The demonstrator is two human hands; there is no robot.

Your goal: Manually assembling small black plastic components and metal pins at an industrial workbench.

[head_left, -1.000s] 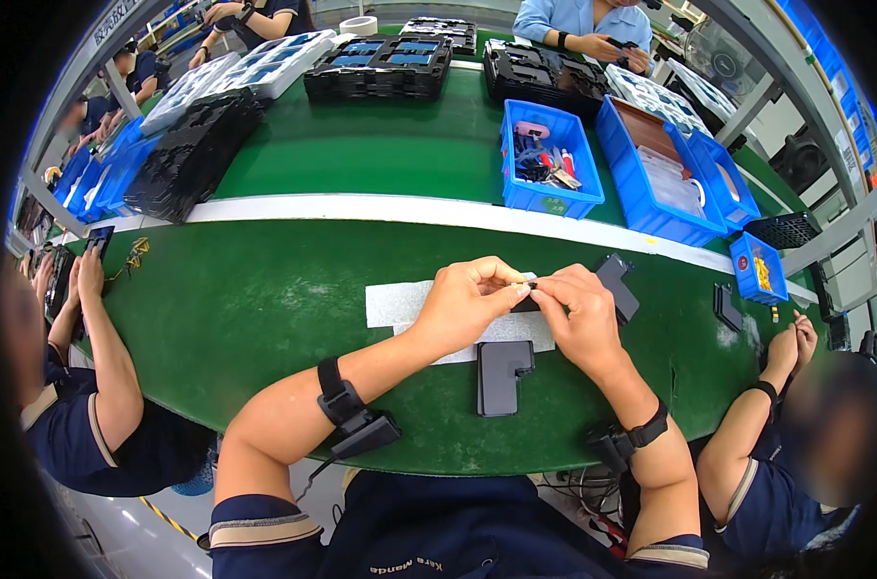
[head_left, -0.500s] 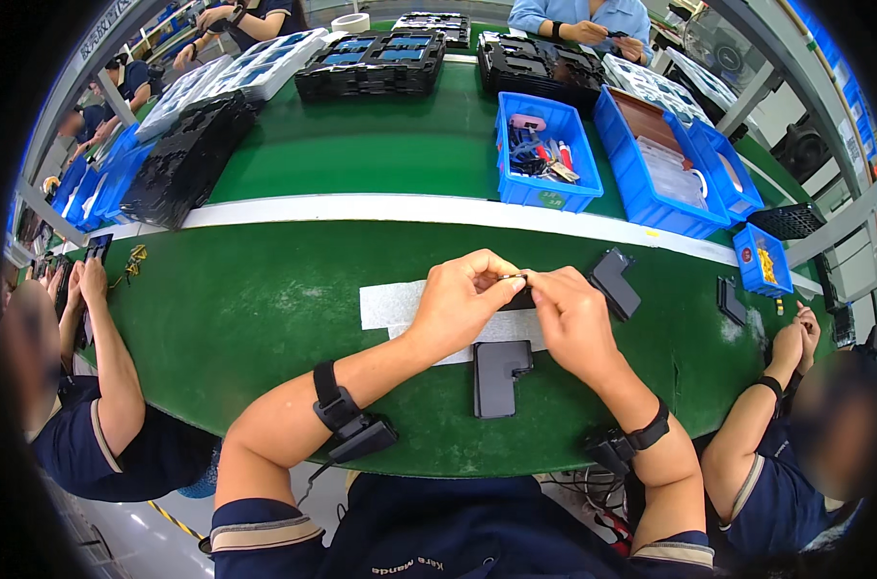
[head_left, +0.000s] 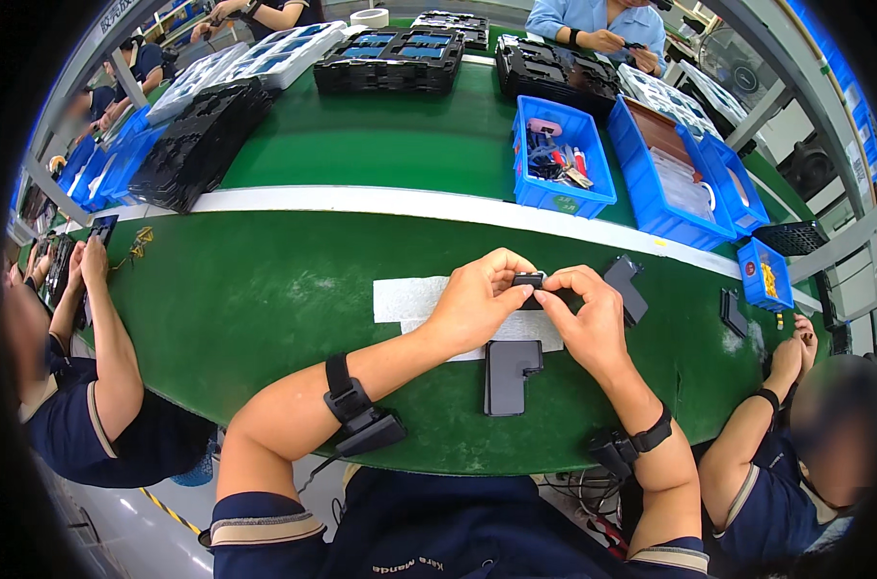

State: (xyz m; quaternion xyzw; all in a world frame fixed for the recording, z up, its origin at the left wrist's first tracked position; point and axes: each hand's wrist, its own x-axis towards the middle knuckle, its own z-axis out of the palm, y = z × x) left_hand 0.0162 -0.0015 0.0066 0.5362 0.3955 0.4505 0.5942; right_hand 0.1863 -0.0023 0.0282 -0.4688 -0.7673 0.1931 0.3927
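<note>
Both of my hands pinch a small dark rectangular part (head_left: 528, 280) above the middle of the green table. My left hand (head_left: 482, 297) grips its left side, thumb in front. At its right end are the closed fingertips of my right hand (head_left: 586, 311). Beneath them lie white cloth-like sheets (head_left: 400, 300), partly covered by my hands. Closer to me, a dark grey L-shaped casing (head_left: 512, 378) rests flat on the table, touching the sheets' edge. Another dark L-shaped casing (head_left: 626, 289) lies just right of my right hand.
Beyond a white strip (head_left: 361, 200) stand a blue bin of tools (head_left: 566, 201), a larger blue bin (head_left: 665, 217) and stacked black trays (head_left: 388, 72). A small blue box (head_left: 765, 275) with yellow pieces sits at right. People work on both sides and across the table.
My fingers have shifted on the dark part, so more of its top shows between them. The whole view has moved slightly, putting the table things a little further right.
</note>
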